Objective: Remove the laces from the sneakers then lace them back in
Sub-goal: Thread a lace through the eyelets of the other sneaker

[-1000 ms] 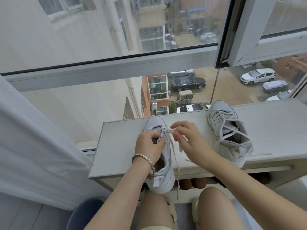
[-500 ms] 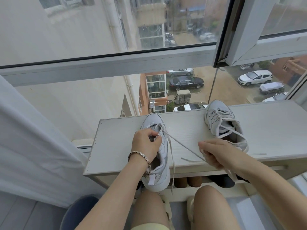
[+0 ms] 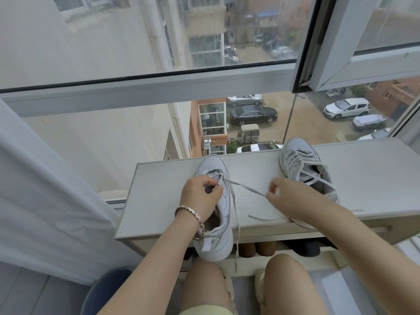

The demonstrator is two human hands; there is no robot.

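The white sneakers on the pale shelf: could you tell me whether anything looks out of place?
The white sneaker held by the left hand overhangs the pale wooden shelf's front edge at the heel, and one end of its grey lace dangles below the edge. Otherwise nothing stands out.

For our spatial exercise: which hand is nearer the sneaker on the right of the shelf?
Right. The right hand, pinching the lace, is close against that sneaker's near side; the left hand is apart, holding the other sneaker.

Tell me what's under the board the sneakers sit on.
Under the board, two brown rounded shapes and a dark one show, probably shoes. The board and the left sneaker's heel hide the rest.
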